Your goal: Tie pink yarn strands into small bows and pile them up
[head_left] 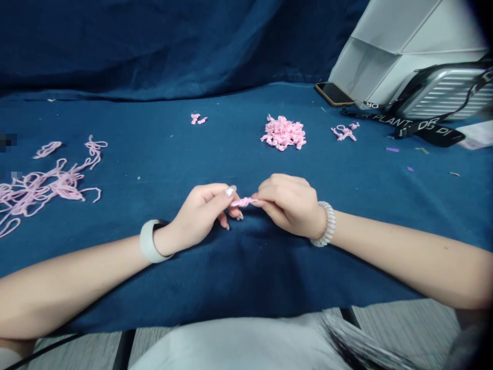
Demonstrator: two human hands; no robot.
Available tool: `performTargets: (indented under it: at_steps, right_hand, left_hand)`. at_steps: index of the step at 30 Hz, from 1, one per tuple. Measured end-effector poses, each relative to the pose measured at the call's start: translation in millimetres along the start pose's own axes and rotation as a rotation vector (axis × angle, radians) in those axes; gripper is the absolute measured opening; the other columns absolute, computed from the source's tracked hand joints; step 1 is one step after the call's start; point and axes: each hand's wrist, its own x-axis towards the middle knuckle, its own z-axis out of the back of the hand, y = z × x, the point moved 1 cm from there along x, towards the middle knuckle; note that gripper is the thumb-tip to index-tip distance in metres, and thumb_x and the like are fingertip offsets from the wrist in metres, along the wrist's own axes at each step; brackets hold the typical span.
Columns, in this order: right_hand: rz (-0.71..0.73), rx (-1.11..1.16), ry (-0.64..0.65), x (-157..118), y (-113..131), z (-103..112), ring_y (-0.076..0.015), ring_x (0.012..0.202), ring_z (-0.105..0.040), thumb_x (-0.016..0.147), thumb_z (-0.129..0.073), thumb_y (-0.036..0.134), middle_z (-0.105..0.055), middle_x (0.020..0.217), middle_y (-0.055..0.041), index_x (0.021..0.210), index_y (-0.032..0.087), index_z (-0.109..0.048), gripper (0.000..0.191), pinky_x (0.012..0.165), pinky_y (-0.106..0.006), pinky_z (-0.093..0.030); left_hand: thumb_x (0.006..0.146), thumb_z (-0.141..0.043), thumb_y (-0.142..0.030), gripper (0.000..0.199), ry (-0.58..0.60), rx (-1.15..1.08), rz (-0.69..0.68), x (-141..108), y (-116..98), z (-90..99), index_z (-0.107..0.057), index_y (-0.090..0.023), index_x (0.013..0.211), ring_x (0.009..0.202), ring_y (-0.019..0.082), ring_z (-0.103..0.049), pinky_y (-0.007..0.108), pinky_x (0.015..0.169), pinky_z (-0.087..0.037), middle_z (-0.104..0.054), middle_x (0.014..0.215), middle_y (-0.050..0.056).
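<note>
Between my two hands a short piece of knotted pink yarn is stretched above the blue cloth. My left hand pinches its left end between thumb and forefinger, the other fingers curled below. The right end is pinched in the fingertips of my right hand. A knot shows in the gap between the hands. Beyond my right hand lies a heap of pink yarn knots. Loose strands of pink yarn lie tangled at the left.
Two small pink knots lie at the back, and a few looser yarn pieces right of the heap. At the back right are a phone, a white box, a silvery ribbed case and a black lettered strap. Paper scraps lie nearby.
</note>
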Motion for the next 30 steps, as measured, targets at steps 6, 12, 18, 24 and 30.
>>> performTargets:
  at_steps: [6, 12, 18, 24, 30]
  right_hand:
    - [0.012, -0.051, 0.000, -0.7, -2.9, 3.8, -0.0152, 0.064, -0.055, 0.088, -0.050, 0.027, -0.064, 0.071, -0.0051, 0.081, 0.022, -0.063, 0.015, 0.061, -0.029, -0.044]
    - [-0.246, 0.338, 0.073, 3.0, -4.2, 4.7, -0.0118, 0.062, -0.053, 0.088, -0.050, 0.033, -0.061, 0.074, -0.0041, 0.092, 0.017, -0.059, 0.019, 0.059, -0.025, -0.043]
    - [-0.507, 0.622, 0.150, 7.0, -2.4, 2.2, -0.0072, 0.052, -0.046, 0.089, -0.049, 0.030, -0.056, 0.064, 0.0003, 0.074, 0.015, -0.057, 0.022, 0.052, -0.021, -0.037]
    - [-0.577, 0.641, 0.145, 8.0, -0.5, -0.6, -0.0060, 0.050, -0.043, 0.086, -0.054, 0.026, -0.055, 0.061, 0.0011, 0.071, 0.013, -0.057, 0.020, 0.050, -0.020, -0.036]
    - [-0.608, 0.650, 0.111, 8.3, 1.1, -4.3, -0.0064, 0.052, -0.045, 0.085, -0.055, 0.026, -0.056, 0.061, 0.0005, 0.073, 0.012, -0.060, 0.019, 0.051, -0.020, -0.036]
  left_hand:
    - [0.081, -0.059, -0.037, 0.027, 0.073, 0.054, 0.021, -3.4, -3.8, -2.2, -0.061, -0.015, 0.065, 0.045, 0.010, -0.056, 0.019, 0.040, -0.047, -0.062, 0.055, 0.002]
    - [0.081, -0.060, -0.030, 0.018, -0.035, 0.295, -0.120, -6.1, -6.4, -3.4, -0.064, -0.015, 0.072, 0.048, 0.010, -0.057, 0.020, 0.044, -0.048, -0.066, 0.066, 0.003]
    - [0.080, -0.061, -0.030, 0.017, -0.087, 0.436, -0.162, -6.7, -4.2, -2.8, -0.066, -0.015, 0.073, 0.051, 0.012, -0.059, 0.021, 0.046, -0.047, -0.067, 0.066, 0.004]
    - [0.079, -0.061, -0.029, 0.016, -0.084, 0.396, -0.121, -5.2, -4.5, -3.5, -0.066, -0.014, 0.079, 0.058, 0.014, -0.061, 0.023, 0.047, -0.048, -0.067, 0.070, 0.005]
    - [0.074, -0.067, -0.025, 0.026, -0.142, 0.294, -0.151, -3.1, -1.9, -6.2, -0.062, -0.014, 0.097, 0.073, 0.016, -0.064, 0.020, 0.047, -0.049, -0.067, 0.085, 0.007]
